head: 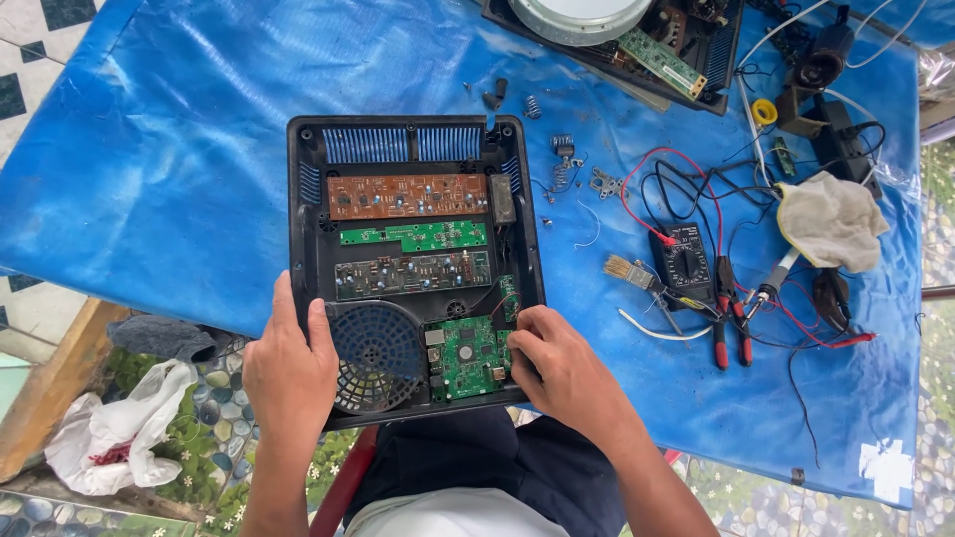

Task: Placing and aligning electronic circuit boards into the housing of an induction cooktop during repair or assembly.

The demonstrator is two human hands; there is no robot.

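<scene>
Hands work inside an open black appliance casing (298, 199): left hand (288, 373) grips its near-left edge, right hand (557, 373) pinches at the green circuit board (466, 358), likely seating it, which needs careful alignment.

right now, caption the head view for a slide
Both hands steady an opened black appliance casing on a blue-covered table.

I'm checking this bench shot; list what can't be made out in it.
Head view:
- Right hand fingers cover the green board's right edge.
- Left hand hides the black casing's lower left corner.
- Second opened unit is cut off by the top edge.
- Board parts are too small.
</scene>
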